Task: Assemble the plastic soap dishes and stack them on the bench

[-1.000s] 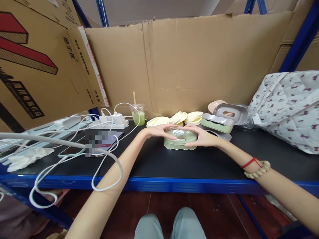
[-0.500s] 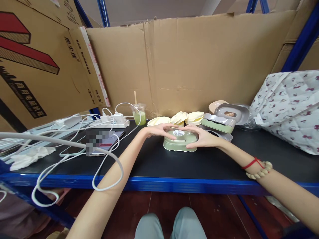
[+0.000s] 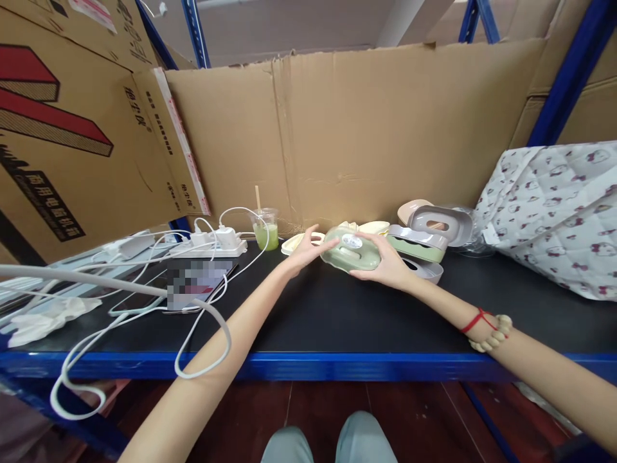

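Note:
A green oval plastic piece with a slot and a round white sticker is tilted up above the black tabletop. My right hand grips its right side, thumb in front and fingers behind. At its left edge is my left hand, fingers apart, with the thumb tip close to the piece; whether it touches is unclear. Pale yellow pieces lie behind the hands. Right of them is a pile with a green piece and a grey slotted piece.
A cup of green drink stands behind my left hand. White cables, a power strip and a tablet are at the left. A patterned quilted bag sits at the right. Cardboard walls the back.
The green piece has been lifted and tilted in my right hand. My left hand has moved slightly left and opened away from it. The view has shifted a little.

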`<state>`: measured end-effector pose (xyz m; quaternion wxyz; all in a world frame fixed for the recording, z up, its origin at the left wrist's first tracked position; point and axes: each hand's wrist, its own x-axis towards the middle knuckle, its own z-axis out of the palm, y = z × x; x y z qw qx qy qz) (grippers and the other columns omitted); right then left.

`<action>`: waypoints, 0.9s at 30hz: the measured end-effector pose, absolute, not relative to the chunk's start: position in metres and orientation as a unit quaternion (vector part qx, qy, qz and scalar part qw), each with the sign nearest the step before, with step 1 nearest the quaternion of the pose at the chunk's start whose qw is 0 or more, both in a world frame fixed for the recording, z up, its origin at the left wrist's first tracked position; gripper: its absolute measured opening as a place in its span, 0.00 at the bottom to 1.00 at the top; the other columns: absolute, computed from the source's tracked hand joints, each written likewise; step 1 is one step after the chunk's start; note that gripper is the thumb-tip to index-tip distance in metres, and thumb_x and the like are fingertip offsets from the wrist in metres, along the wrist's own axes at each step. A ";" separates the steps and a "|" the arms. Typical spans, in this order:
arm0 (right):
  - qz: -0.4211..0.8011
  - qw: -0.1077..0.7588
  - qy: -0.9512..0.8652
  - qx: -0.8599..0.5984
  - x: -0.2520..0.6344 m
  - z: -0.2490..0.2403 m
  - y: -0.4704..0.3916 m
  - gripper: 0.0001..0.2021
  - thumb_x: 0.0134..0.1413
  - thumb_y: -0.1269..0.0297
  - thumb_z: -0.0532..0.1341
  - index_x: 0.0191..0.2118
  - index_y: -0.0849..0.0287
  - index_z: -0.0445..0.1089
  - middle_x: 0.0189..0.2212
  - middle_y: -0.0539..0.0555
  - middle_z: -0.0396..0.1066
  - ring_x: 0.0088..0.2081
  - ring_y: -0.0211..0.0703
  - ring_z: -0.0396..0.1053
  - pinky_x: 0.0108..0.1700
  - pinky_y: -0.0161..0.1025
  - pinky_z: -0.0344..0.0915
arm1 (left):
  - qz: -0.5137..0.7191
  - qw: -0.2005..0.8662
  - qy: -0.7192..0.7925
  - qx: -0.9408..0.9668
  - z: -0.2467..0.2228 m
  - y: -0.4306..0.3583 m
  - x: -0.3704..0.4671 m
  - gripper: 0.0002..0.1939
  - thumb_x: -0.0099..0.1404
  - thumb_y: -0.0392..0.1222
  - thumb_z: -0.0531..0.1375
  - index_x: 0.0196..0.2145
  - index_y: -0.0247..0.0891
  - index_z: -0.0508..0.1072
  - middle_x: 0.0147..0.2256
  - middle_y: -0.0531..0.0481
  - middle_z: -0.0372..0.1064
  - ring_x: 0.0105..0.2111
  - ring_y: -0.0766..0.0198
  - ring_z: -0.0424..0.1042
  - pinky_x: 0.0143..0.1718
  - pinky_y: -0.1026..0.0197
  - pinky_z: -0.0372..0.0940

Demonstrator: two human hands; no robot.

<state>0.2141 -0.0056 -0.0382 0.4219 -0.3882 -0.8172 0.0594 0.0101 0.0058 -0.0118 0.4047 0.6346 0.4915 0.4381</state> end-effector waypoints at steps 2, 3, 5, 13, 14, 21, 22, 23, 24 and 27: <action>0.011 0.487 -0.782 -0.388 0.213 -0.037 -0.005 0.37 0.37 0.51 0.68 0.55 0.51 0.57 0.53 0.60 0.59 0.56 0.56 0.57 0.58 0.58 0.53 | 0.492 0.469 0.449 0.580 -0.013 0.001 0.022 0.40 0.56 0.53 0.62 0.60 0.40 0.50 0.57 0.37 0.59 0.52 0.55 0.66 0.49 0.56 0.63; -0.005 0.509 -0.773 -0.379 0.212 -0.036 -0.005 0.37 0.37 0.50 0.67 0.56 0.52 0.57 0.53 0.60 0.58 0.57 0.57 0.56 0.59 0.58 0.53 | 0.497 0.517 0.413 0.562 -0.013 -0.002 0.027 0.37 0.57 0.53 0.61 0.59 0.39 0.52 0.55 0.37 0.62 0.50 0.55 0.68 0.47 0.56 0.64; -0.006 0.533 -0.768 -0.356 0.209 -0.035 -0.006 0.40 0.34 0.47 0.68 0.55 0.53 0.57 0.53 0.61 0.57 0.57 0.57 0.56 0.59 0.59 0.52 | 0.491 0.592 0.331 0.546 -0.013 -0.009 0.036 0.31 0.57 0.54 0.60 0.54 0.36 0.61 0.49 0.38 0.69 0.44 0.55 0.72 0.45 0.56 0.66; 0.306 0.551 -0.677 -0.381 0.203 -0.026 -0.011 0.36 0.40 0.44 0.63 0.55 0.55 0.59 0.47 0.58 0.67 0.48 0.51 0.66 0.42 0.45 0.71 | 0.530 0.613 0.288 0.511 -0.014 -0.015 0.038 0.19 0.52 0.46 0.64 0.41 0.37 0.69 0.38 0.46 0.74 0.34 0.60 0.73 0.36 0.58 0.68; 0.336 0.529 -0.671 -0.396 0.203 -0.024 -0.013 0.35 0.39 0.45 0.64 0.54 0.56 0.61 0.46 0.58 0.69 0.44 0.50 0.69 0.35 0.42 0.73 | 0.526 0.611 0.285 0.518 -0.014 -0.014 0.038 0.20 0.51 0.46 0.64 0.41 0.38 0.69 0.39 0.46 0.74 0.35 0.60 0.73 0.36 0.58 0.68; 0.433 0.417 -0.662 -0.447 0.202 -0.017 -0.023 0.33 0.44 0.53 0.65 0.57 0.56 0.61 0.38 0.56 0.72 0.27 0.37 0.67 0.15 0.27 0.63 | 0.600 0.397 0.404 0.564 -0.009 -0.004 0.029 0.29 0.50 0.47 0.65 0.49 0.39 0.63 0.40 0.47 0.69 0.40 0.59 0.71 0.38 0.59 0.66; 0.445 0.397 -0.668 -0.444 0.201 -0.019 -0.024 0.32 0.44 0.54 0.65 0.57 0.56 0.61 0.39 0.56 0.72 0.28 0.37 0.67 0.15 0.27 0.64 | 0.599 0.357 0.424 0.578 -0.008 -0.002 0.027 0.28 0.50 0.46 0.64 0.48 0.39 0.63 0.39 0.47 0.69 0.40 0.59 0.71 0.39 0.58 0.65; 0.459 0.380 -0.672 -0.440 0.200 -0.020 -0.025 0.31 0.45 0.55 0.65 0.57 0.56 0.61 0.42 0.58 0.71 0.30 0.38 0.68 0.16 0.27 0.66 | 0.591 0.320 0.436 0.598 -0.007 -0.001 0.026 0.25 0.50 0.46 0.64 0.46 0.38 0.65 0.39 0.46 0.69 0.40 0.59 0.71 0.41 0.57 0.65; 0.477 0.368 -0.670 -0.434 0.199 -0.022 -0.026 0.31 0.45 0.55 0.65 0.57 0.57 0.61 0.45 0.59 0.69 0.32 0.39 0.69 0.18 0.28 0.67 | 0.584 0.282 0.440 0.621 -0.007 -0.001 0.025 0.21 0.51 0.45 0.63 0.43 0.38 0.67 0.39 0.46 0.69 0.40 0.59 0.70 0.42 0.56 0.64; 0.531 0.355 -0.658 -0.398 0.196 -0.028 -0.026 0.33 0.46 0.57 0.65 0.58 0.57 0.58 0.53 0.61 0.64 0.43 0.44 0.70 0.27 0.33 0.73 | 0.552 0.161 0.405 0.711 -0.006 -0.004 0.024 0.11 0.54 0.44 0.60 0.35 0.38 0.70 0.39 0.47 0.71 0.42 0.59 0.69 0.47 0.54 0.62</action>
